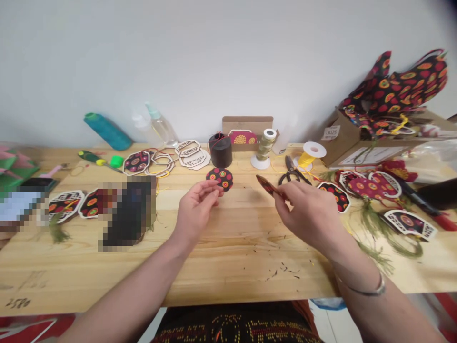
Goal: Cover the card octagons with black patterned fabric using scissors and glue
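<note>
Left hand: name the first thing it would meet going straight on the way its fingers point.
Probably the round patterned piece; the left hand overlaps its near edge in view, but depth is unclear.

Even, fairly bright light fills the view; its source lies out of frame. The plain pale grey wall [200,62] darkens into the upper right corner. Soft, pale sheen lies on the light wooden tabletop [228,257], and a small glint on the silver metal bracelet [378,287]. Shadows are faint and soft-edged. Fine detail is slightly soft, the right hand [309,212] included. Wide-angle distortion stretches the outer edges, and coarse pixel blocks hide patches at left.
</note>
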The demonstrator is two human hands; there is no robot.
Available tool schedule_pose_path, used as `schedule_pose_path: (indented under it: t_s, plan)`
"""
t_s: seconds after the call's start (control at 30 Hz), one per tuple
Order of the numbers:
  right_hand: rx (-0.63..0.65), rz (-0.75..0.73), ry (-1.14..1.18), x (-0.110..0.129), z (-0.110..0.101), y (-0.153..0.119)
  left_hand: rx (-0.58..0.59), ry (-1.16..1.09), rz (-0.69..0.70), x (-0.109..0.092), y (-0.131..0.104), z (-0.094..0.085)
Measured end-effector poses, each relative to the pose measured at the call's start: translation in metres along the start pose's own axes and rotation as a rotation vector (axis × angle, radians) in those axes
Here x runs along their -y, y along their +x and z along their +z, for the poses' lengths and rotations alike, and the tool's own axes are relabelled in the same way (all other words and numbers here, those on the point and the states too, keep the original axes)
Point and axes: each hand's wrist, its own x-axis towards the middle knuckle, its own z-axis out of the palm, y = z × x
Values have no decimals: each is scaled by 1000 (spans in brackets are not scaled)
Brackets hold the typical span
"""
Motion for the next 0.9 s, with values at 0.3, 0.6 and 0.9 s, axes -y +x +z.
schedule_pose_path:
  t_s: [0.3, 0.6, 0.9]
  plan:
    - [245, -285, -288, 36, 14, -21, -30, 1088, 490, 17, 8, -2]
    - [315, 118, 86, 8, 14, 0, -19, 1225, 577, 14, 4, -2]
    - [439, 328, 104, -13, 19, 11, 88, 592, 482, 2, 0, -4]
